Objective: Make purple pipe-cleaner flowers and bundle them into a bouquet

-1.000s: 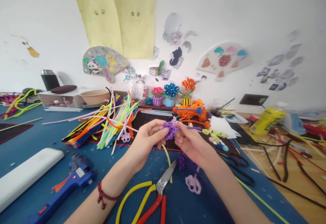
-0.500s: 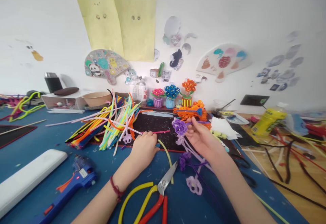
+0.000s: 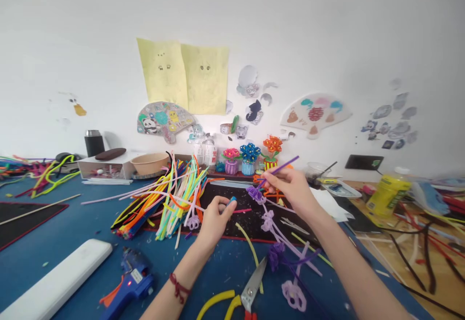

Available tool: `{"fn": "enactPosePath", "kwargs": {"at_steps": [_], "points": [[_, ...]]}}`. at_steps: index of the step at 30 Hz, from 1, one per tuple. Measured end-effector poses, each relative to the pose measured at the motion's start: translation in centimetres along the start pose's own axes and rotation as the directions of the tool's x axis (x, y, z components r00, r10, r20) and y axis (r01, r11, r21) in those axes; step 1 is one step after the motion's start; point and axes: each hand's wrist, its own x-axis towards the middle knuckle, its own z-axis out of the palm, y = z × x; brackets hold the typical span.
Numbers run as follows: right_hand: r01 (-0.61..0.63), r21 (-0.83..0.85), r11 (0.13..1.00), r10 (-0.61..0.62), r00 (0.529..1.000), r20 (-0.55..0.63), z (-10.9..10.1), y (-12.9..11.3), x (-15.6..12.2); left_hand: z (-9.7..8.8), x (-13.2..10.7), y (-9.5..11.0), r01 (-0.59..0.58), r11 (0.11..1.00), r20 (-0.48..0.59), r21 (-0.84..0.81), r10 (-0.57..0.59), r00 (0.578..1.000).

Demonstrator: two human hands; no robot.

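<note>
My right hand [image 3: 290, 186] is closed around a bunch of purple and lilac pipe-cleaner flowers [image 3: 269, 223], holding them up by their stems, one purple stem pointing up to the right. The flowers hang down over the black mat [image 3: 225, 196]. My left hand [image 3: 214, 218] pinches a small blue bead-like piece [image 3: 232, 199] between thumb and fingers, just above the mat. A pile of coloured pipe cleaners [image 3: 163, 194] lies to the left of that hand.
A blue glue gun [image 3: 127, 281] and a white bar [image 3: 54, 281] lie at the front left. Scissors with red handles [image 3: 252, 291] and a yellow tube [image 3: 214, 303] sit near the front edge. Small flower pots [image 3: 249, 157], a bowl [image 3: 147, 162] and a yellow bottle [image 3: 387, 194] stand along the back.
My hands have come apart. The right hand lifted the flower bunch up and back; the left went down to the mat and picked up a small blue piece. The view tilted up.
</note>
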Motion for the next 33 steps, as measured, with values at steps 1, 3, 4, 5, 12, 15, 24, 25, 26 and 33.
{"fn": "enactPosePath", "kwargs": {"at_steps": [1, 3, 4, 5, 12, 15, 24, 25, 26, 33], "points": [[0.009, -0.024, 1.0, -0.009, 1.0, 0.023, 0.1, -0.4, 0.5, 0.1, 0.0, 0.1, 0.002, 1.0, 0.006, -0.03, -0.002, 1.0], [0.026, -0.063, 0.998, -0.022, 0.998, 0.064, 0.2, -1.0, 1.1, 0.2, -0.3, 0.6, -0.002, 0.996, 0.041, -0.085, 0.006, 0.999], [0.031, -0.079, 0.996, -0.025, 0.996, 0.081, 0.3, -1.2, 1.3, 0.2, -0.4, 0.9, -0.007, 0.994, 0.063, -0.11, 0.014, 0.998], [0.033, -0.09, 0.995, -0.024, 0.995, 0.096, 0.3, -1.3, 1.3, 0.3, -0.6, 1.4, -0.01, 0.991, 0.084, -0.135, 0.022, 0.996], [0.035, -0.122, 0.992, -0.023, 0.995, 0.101, -0.6, -2.4, 0.6, 0.9, -1.9, 3.8, 0.144, 0.903, 0.167, -0.404, -0.081, 0.983], [0.025, -0.033, 0.999, -0.023, 0.998, 0.063, -1.1, -2.7, 0.6, 1.1, -2.2, 4.1, 0.273, 0.792, 0.21, -0.547, -0.186, 0.96], [-0.093, 0.298, 0.95, 0.078, 0.995, 0.062, -1.1, -2.1, 1.0, 0.8, -2.5, 4.7, 0.3, 0.744, 0.204, -0.597, -0.22, 0.954], [-0.106, 0.322, 0.941, 0.092, 0.994, 0.059, -1.1, -2.1, 1.1, 0.8, -2.5, 4.9, 0.303, 0.74, 0.197, -0.601, -0.23, 0.953], [-0.119, 0.339, 0.933, 0.107, 0.993, 0.052, -1.0, -2.0, 1.1, 0.8, -2.5, 5.0, 0.306, 0.736, 0.192, -0.604, -0.238, 0.952], [-0.123, 0.312, 0.942, 0.115, 0.992, 0.043, -0.5, -1.9, 0.8, 0.5, -2.4, 5.4, 0.287, 0.733, 0.143, -0.617, -0.254, 0.957]]}}
